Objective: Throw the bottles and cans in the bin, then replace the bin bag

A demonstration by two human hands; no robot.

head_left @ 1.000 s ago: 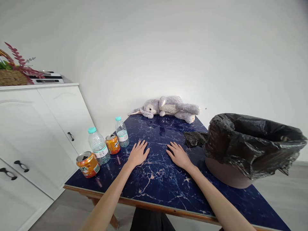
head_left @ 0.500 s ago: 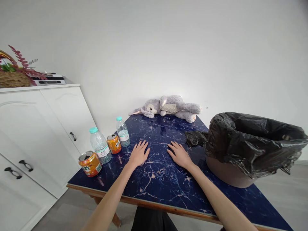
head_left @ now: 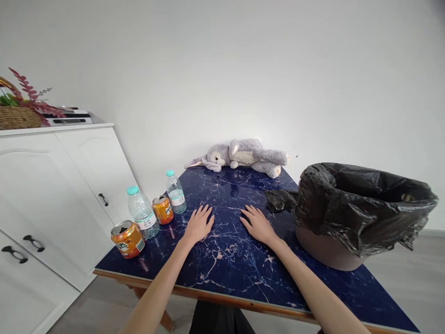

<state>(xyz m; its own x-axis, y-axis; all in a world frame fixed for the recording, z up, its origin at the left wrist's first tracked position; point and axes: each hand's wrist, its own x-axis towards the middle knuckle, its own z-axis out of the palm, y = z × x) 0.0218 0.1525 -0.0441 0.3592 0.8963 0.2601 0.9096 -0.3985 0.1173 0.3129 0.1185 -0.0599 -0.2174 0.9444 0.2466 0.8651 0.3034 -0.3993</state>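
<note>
A person's bare left hand [head_left: 198,226] and right hand [head_left: 257,226], slender fingers on each, narrow wrists, uncovered left forearm [head_left: 163,278] and right forearm [head_left: 306,278] widening toward the elbows, plain black trousers [head_left: 216,319] below the surface's [head_left: 225,266] near edge.

we look toward a pale wall [head_left: 222,69], where a gray plush rabbit [head_left: 243,155] lies stretched out on its side; to our left, a white cabinet [head_left: 26,185] with dark handles [head_left: 103,199] bears a wicker basket [head_left: 19,118] of reddish fronds [head_left: 29,88] and green leaves [head_left: 9,99], just beside a white-and-black object [head_left: 74,116] we cannot identify.
</note>
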